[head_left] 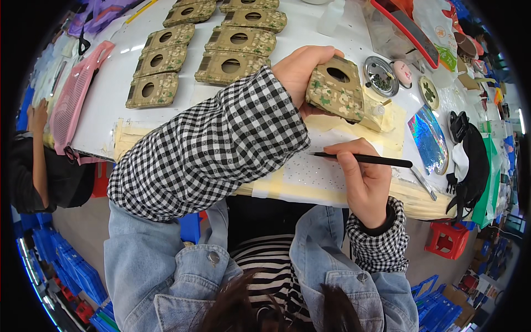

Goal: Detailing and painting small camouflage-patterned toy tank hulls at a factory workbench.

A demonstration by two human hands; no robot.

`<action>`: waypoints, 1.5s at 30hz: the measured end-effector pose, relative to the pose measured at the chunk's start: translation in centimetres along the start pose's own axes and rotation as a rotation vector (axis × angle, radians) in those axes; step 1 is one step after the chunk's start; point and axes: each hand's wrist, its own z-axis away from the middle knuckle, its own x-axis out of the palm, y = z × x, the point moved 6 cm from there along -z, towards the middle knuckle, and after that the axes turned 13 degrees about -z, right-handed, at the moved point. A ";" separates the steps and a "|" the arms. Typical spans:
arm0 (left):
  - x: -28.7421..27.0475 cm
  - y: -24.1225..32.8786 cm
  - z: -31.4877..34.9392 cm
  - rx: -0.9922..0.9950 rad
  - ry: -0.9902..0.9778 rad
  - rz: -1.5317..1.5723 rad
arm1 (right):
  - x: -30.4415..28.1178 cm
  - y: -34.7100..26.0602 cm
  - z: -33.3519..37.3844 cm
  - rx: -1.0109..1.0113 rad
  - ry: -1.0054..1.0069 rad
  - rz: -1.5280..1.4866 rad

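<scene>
My left hand is closed around a camouflage-patterned plastic housing with a round hole, holding it tilted above the table. My right hand pinches a fine black-handled brush, its thin tip pointing left over a white sheet dotted with tiny specks. The tip is small, and I cannot tell whether it touches the sheet. Beyond my left sleeve, several similar camouflage housings lie in two columns.
Right of the housing are a round metal dish with dark bits, a smaller oval dish, an iridescent sheet and a slim metal tool. A pink mesh pouch lies left, near another person's arm. A red stool stands below.
</scene>
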 end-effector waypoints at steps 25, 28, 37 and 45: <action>0.0 -0.1 0.0 -0.011 0.020 0.003 | 0.1 0.1 -0.1 -0.001 -0.027 0.008; 0.0 -0.1 0.0 -0.017 0.025 0.007 | 0.1 0.1 -0.1 0.005 -0.019 -0.003; 0.0 -0.1 0.0 -0.023 0.029 0.002 | 0.0 0.1 -0.1 0.019 -0.012 -0.005; 0.0 -0.1 -0.1 -0.021 0.009 0.004 | 0.1 0.1 0.0 0.017 -0.010 -0.008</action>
